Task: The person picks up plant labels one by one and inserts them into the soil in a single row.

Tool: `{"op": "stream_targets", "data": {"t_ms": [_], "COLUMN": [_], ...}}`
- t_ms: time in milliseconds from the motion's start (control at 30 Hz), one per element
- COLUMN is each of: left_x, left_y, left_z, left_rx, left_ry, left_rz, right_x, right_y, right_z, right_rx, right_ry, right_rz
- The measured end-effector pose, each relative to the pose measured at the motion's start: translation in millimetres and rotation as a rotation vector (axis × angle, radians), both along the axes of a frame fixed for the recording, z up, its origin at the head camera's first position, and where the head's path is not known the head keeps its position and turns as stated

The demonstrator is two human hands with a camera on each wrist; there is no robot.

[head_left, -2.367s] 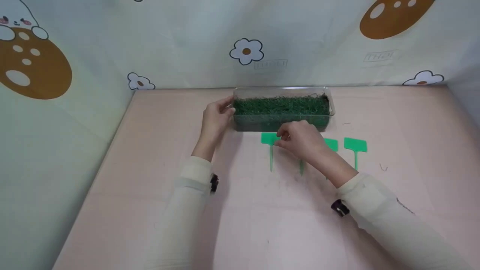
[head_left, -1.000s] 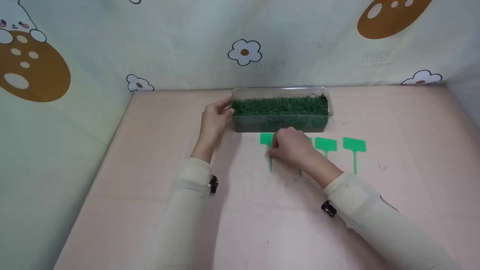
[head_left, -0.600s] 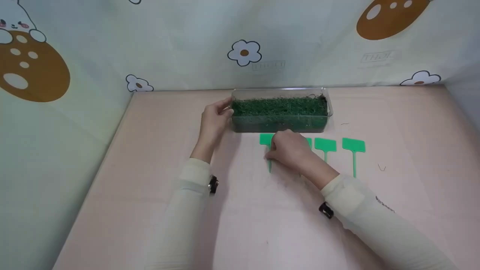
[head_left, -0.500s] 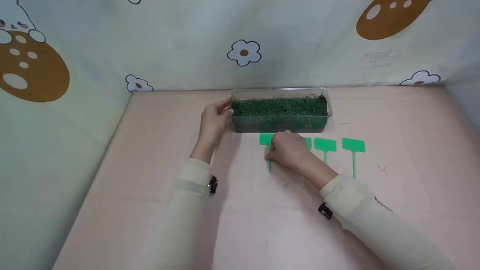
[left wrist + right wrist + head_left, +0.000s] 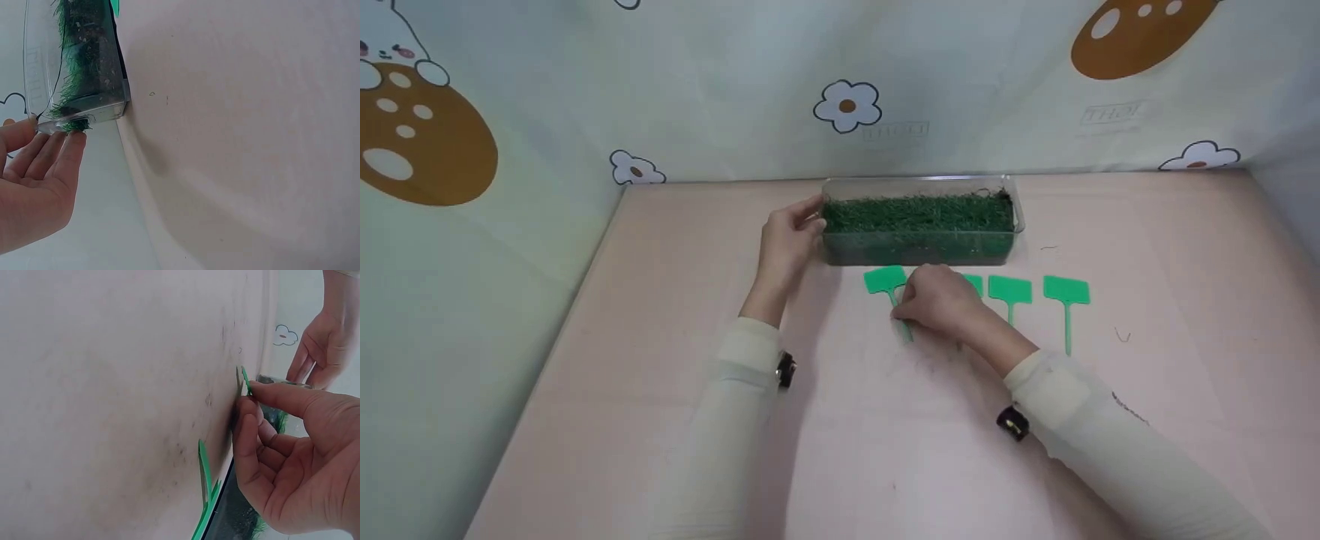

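A clear rectangular box (image 5: pixel 915 247) with green artificial grass (image 5: pixel 919 214) stands at the back of the table. My left hand (image 5: pixel 787 244) grips its left end; in the left wrist view the thumb and fingers of that hand (image 5: pixel 42 191) hold the end wall's rim. My right hand (image 5: pixel 941 300) pinches the stem of the leftmost green label (image 5: pixel 885 280), which lies tilted in front of the box. In the right wrist view my right hand (image 5: pixel 298 467) has the stem (image 5: pixel 246 379) between thumb and index finger. A second label (image 5: pixel 973 283) is partly hidden behind the right hand.
Two more green labels, one (image 5: pixel 1010 289) and another (image 5: pixel 1066 290), lie to the right with stems toward me. Thin dark strands lie near them on the pink table surface (image 5: pixel 840 465). A printed cloth wall (image 5: pixel 735 97) rises directly behind the box.
My right hand has moved left and toward me from over the second label to the leftmost one and taken its stem. That label's head has swung left. My left hand has kept its hold.
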State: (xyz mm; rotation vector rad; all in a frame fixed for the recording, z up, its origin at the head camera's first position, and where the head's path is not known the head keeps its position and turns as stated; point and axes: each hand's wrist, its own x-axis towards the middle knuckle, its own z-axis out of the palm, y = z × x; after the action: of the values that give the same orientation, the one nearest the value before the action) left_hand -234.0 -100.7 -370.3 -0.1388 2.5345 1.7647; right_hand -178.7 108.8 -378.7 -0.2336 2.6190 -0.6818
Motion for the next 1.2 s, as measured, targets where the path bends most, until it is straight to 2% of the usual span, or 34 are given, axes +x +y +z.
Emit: {"op": "stream_targets", "data": {"t_ms": [133,433,1200], "left_x": [-0.1,1.4,1.0], "left_y": [-0.5,-0.6,-1.3], "left_z": [0.0,-0.3,-0.8], "left_rx": [0.007,0.019,0.027], "left_ry": [-0.004,0.019,0.013], "left_rz": [-0.001,-0.006,-0.01], "right_x": [-1.0,-2.5,-3.4], "right_y": [2.7,5.7,12.7], "right_z": [1.1,1.6,5.3], "right_rx": [-0.075,-0.287,-0.367], "right_ry": [-0.05,-0.217,-0.183], "right_rz": [-0.029,-0.13,-0.068]}}
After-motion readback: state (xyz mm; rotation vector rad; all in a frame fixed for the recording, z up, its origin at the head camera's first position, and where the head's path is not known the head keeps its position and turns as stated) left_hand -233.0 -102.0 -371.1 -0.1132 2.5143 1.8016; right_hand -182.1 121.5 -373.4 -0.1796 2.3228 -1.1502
